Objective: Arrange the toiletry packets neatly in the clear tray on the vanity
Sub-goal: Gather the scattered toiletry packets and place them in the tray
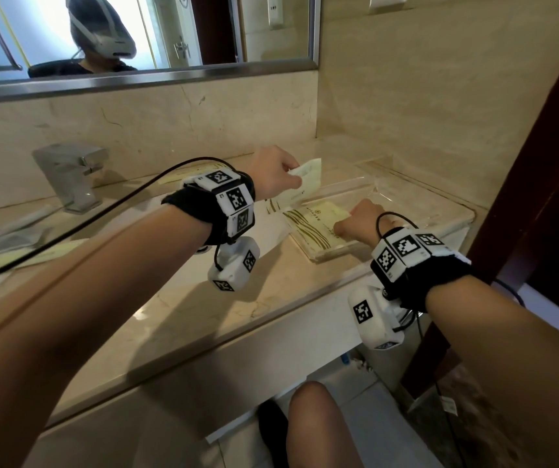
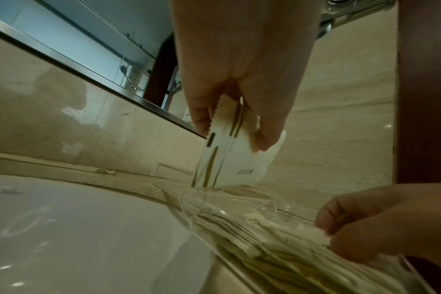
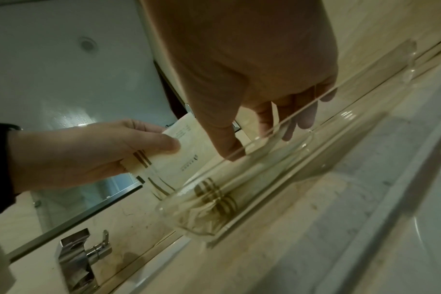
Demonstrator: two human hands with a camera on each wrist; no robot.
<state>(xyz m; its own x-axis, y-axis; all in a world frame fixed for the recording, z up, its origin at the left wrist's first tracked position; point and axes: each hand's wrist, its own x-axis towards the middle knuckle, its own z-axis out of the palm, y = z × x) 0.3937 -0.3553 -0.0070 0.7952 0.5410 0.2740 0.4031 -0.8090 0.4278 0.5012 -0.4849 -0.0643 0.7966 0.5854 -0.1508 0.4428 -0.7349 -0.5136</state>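
Thumb and fingertips (image 2: 267,137) of the left hand (image 1: 273,173) pinched narrow on one corner of a cream packet (image 1: 308,179), dangling it tilted just above the far-left rim of the clear tray (image 1: 403,194). Probably held by the corner so the free end can slide in flat. Over on the right hand (image 1: 361,221), fingers (image 3: 264,121) reaching down inside the tray, fairly straight and slightly spread, resting on the packets already lying there (image 1: 318,224). Looks like pinning the stack so nothing shifts when the next one lands. Can't tell if anything is actually gripped there. Gold stripes on the stacked packets roughly lined up. Tray sitting on the vanity counter (image 1: 224,298) in the corner, faucet (image 1: 68,177) and sink basin (image 2: 76,238) well off to the left. More packets lying behind the basin (image 1: 190,172), so not nearly done.
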